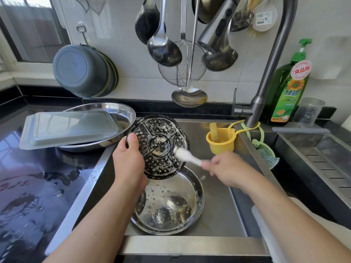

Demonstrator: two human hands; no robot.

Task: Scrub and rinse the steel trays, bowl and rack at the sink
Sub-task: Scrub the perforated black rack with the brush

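Note:
My left hand (129, 160) grips the left edge of a round perforated steel rack (159, 137), held tilted over the sink and covered in suds. My right hand (226, 169) holds a white brush (187, 155) whose head touches the middle of the rack. Below them a round steel bowl (197, 190) with foamy water sits in the sink (214, 221). On the black counter to the left, a rectangular steel tray (62, 128) lies upside down across a round steel tray (125, 112).
A grey pull-out faucet (218, 27) hangs above the sink with no water running. Ladles and a wire skimmer (180, 73) hang on the wall. A yellow cup (222, 139) hangs at the sink's rim. A green detergent bottle (288, 92) stands at the right. The counter (38, 186) is wet.

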